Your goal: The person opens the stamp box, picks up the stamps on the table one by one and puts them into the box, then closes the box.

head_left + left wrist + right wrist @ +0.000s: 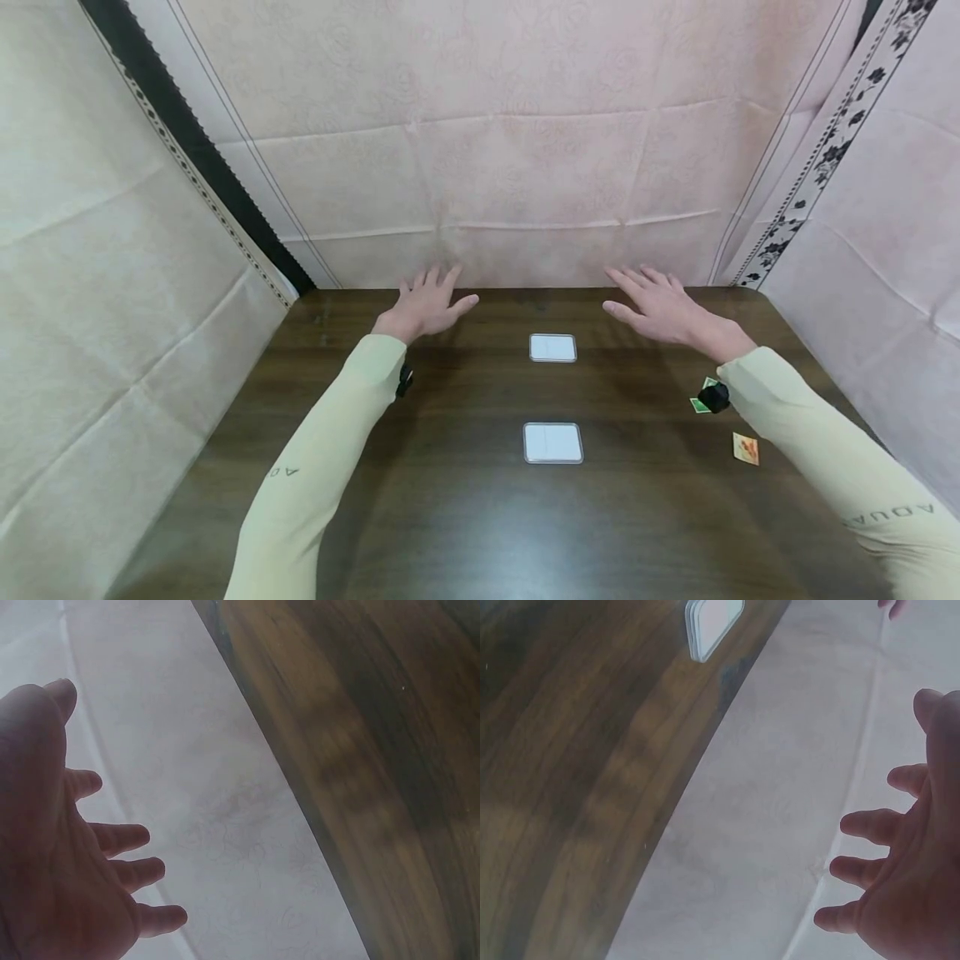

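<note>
My left hand [424, 307] is stretched out over the far left part of the table, its fingers spread and holding nothing. In the left wrist view the same hand [67, 862] shows its palm and extended fingers. On the far right, my right hand [663, 306] reaches out likewise, fingers spread, with nothing in its grasp. Between the hands lies a white rectangular case [552, 347] with a clear rim, which also appears in the right wrist view [714, 624]. A second similar case [552, 442] lies nearer to me.
A green card or sticker [701, 406] lies partly hidden under the right wrist's black device [713, 397]. Close by is a small orange-and-cream picture card [746, 448]. Pale cloth [525, 167] hangs behind the dark wooden table [465, 517] and along both sides.
</note>
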The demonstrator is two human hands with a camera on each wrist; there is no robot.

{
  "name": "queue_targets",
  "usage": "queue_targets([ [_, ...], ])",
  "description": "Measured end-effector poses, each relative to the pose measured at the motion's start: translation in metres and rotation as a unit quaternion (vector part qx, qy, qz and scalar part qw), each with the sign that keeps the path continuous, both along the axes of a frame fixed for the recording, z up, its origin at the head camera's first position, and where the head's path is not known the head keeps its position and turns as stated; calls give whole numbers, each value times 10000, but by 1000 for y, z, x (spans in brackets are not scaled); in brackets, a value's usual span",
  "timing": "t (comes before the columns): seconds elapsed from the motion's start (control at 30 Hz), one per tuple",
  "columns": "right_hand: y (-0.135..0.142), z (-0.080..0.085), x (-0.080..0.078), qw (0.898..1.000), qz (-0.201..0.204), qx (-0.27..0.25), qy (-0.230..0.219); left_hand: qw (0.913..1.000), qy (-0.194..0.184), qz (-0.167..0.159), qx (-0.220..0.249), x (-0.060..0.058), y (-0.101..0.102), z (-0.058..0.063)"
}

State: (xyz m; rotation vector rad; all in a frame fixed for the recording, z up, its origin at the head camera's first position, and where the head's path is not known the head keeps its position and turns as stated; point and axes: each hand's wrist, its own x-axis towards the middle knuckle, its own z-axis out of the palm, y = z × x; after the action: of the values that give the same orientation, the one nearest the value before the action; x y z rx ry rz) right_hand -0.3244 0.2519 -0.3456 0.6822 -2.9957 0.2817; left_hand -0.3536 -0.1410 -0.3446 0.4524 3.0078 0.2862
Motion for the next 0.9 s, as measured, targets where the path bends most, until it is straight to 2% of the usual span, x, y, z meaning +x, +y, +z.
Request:
queue_targets([
  [0.3,-4,-13,9,9991,124,-399,-66,9998,138,-93,123,12,6,-11],
  [0.9,-12,-39,19,9933,250,-1084,-306,9991,6,-191,384,27,15,-31],
])
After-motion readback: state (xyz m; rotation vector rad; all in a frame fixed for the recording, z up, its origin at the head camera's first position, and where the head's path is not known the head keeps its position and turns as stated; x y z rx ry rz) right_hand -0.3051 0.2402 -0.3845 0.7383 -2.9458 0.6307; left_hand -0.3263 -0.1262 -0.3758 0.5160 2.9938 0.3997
